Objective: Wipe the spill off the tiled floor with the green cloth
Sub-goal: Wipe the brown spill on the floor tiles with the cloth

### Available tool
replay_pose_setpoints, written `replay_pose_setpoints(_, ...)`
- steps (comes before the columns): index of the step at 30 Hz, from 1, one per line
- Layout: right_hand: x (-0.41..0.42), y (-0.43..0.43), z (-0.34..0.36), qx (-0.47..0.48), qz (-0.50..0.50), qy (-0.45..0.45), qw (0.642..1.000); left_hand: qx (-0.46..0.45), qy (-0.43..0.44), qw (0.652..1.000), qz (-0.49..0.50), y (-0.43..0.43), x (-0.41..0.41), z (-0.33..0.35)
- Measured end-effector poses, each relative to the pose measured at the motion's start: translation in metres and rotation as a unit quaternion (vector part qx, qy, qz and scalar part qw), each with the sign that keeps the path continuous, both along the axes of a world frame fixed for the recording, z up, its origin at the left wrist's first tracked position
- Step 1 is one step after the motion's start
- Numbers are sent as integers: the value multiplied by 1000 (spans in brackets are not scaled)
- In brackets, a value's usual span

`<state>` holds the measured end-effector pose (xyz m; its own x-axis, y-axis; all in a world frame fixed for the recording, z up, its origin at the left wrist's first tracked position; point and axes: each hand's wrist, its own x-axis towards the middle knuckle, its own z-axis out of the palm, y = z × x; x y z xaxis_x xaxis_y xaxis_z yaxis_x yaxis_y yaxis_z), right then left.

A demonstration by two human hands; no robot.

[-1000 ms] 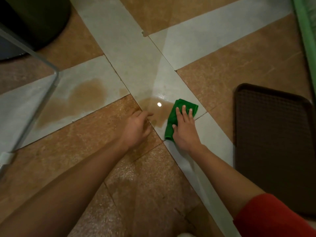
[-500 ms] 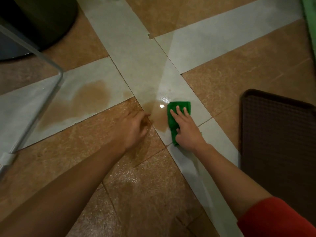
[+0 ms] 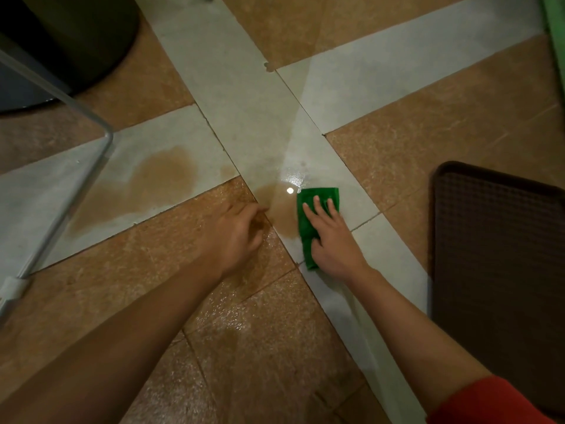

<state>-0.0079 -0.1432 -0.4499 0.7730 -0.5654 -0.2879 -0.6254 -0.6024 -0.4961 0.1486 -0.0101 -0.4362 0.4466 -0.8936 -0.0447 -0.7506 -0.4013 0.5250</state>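
We identify an indoor domestic room, probably a kitchen or dining area. Indicators: a glossy tiled floor (image 3: 428, 133) in brown and grey bands, a dark round container (image 3: 85, 35), a bent metal furniture leg (image 3: 64, 206) and a brown grid-textured tray (image 3: 501, 255) lying on the tiles.

Brown gridded tray (image 3: 501, 270) at right edge of floor (image 3: 428, 179); dark round bin (image 3: 76, 35) top-left corner; metal tube frame (image 3: 64, 209) along left edge.

Glossy wet tiled floor (image 3: 412, 166), soft green cloth (image 3: 305, 228), textured brown mat (image 3: 501, 255)
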Motion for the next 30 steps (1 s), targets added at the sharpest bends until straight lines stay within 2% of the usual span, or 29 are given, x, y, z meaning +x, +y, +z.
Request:
replay_pose_setpoints(6,15,-18,-4,-23,-73,31,997,23,13,1000,9,4,5,0)
replay_pose_setpoints(12,1,-5,-13,-57,-46,5,997,7,4,1000,4,-2,0,2)
replay_pose_setpoints(18,2,-3,-20,-89,-76,7,993,12,15,1000,8,3,6,-5)
replay_pose_setpoints(22,24,-10,-18,-73,-32,22,997,25,15,1000,9,-2,4,-4)
replay_pose_setpoints(27,7,2,-19,-70,41,-22,996,16,38,999,12,-8,-3,-1)
replay_pose_setpoints(30,8,-2,-19,-73,13,-13,997,19,29,999,3,-3,-1,-3)
